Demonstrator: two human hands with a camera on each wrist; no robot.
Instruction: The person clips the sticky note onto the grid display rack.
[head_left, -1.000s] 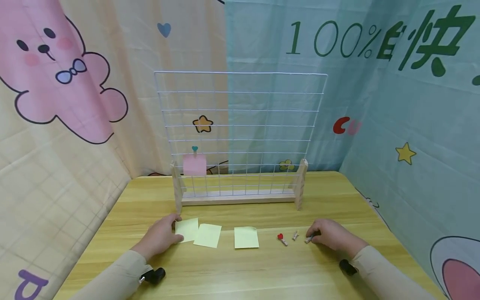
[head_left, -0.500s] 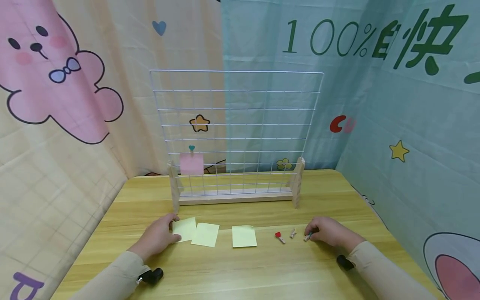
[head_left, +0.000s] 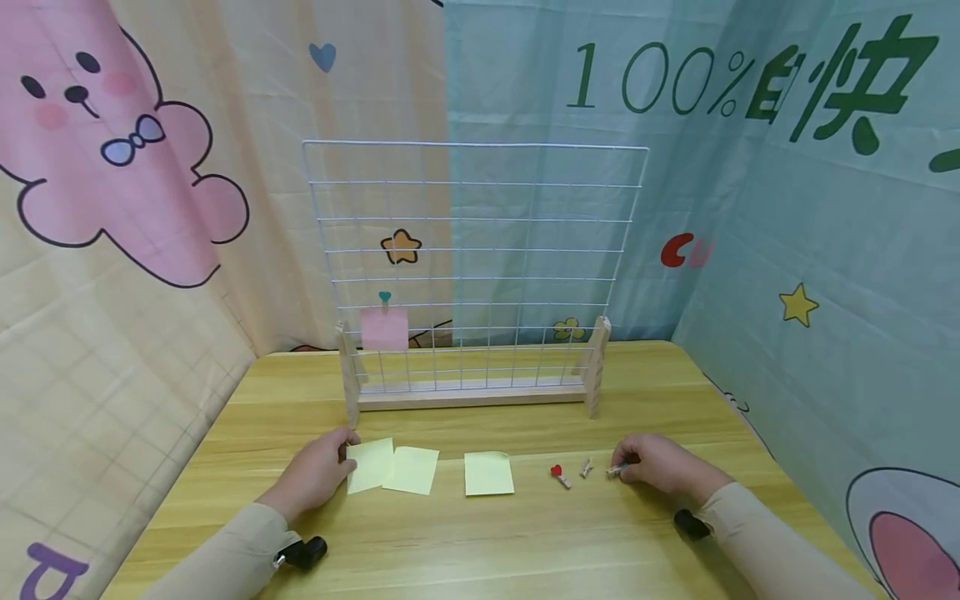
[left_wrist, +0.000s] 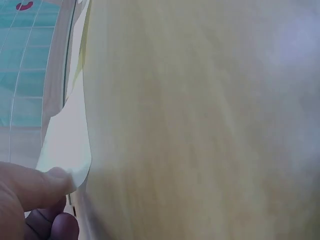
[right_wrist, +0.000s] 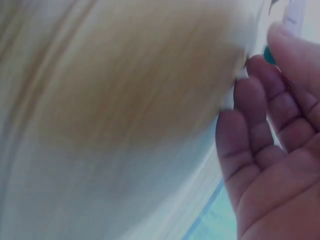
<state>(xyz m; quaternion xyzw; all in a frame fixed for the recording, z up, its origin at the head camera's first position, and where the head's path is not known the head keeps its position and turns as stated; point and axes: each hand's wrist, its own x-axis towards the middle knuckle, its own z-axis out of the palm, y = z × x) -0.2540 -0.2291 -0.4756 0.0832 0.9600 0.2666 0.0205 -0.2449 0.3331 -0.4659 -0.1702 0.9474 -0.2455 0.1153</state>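
Observation:
At the left of a row of pale yellow sticky notes, my left hand (head_left: 313,471) pinches the leftmost sticky note (head_left: 370,465) by its left edge. In the left wrist view the thumb lies on top of that note (left_wrist: 67,142), with curled fingers below. Its right edge meets the middle sticky note (head_left: 411,470); a third sticky note (head_left: 489,473) lies apart to the right. My right hand (head_left: 663,465) pinches a small clothespin (head_left: 615,472) between thumb and forefinger. A teal tip of the clothespin (right_wrist: 270,55) shows in the right wrist view. The fingers hide the rest.
A white wire grid (head_left: 480,250) stands upright in a wooden base (head_left: 472,396) behind the notes. A pink note (head_left: 384,330) hangs on it from a teal heart clothespin (head_left: 385,297). Left of my right hand lie a red heart clothespin (head_left: 560,477) and another small clothespin (head_left: 587,467).
The left thumb has shifted up along the note's edge, and the leftmost note has turned slightly, its lower corner nearer me. The clothespin has tilted a little in the right hand. The head view shifted slightly.

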